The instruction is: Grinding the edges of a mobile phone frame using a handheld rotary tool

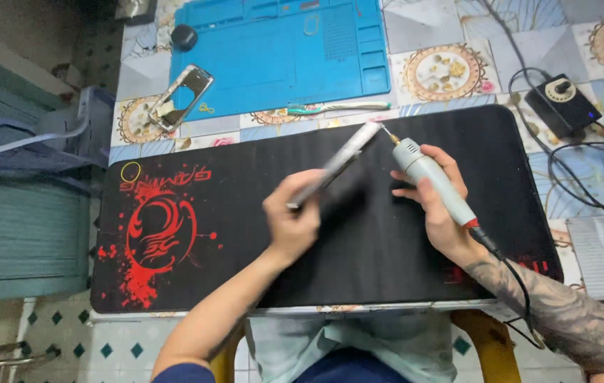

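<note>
A big black mat (359, 241) with a red swirl covers the table, and under it is a cloth (444, 71) with round flower shapes. Behind it lies a blue mat (281, 50), and a phone frame (180, 97) rests at its left edge. A black box (563, 106) with a knob and wires sits on the right. The floor has little green diamonds. The left hand (291, 216) grips a phone (337, 163), thin and silver, tilted up on its edge above the black mat. The right hand (437, 206) is closed around a grey tool (433, 179) with a cord. Its gold tip touches the phone's top end.
</note>
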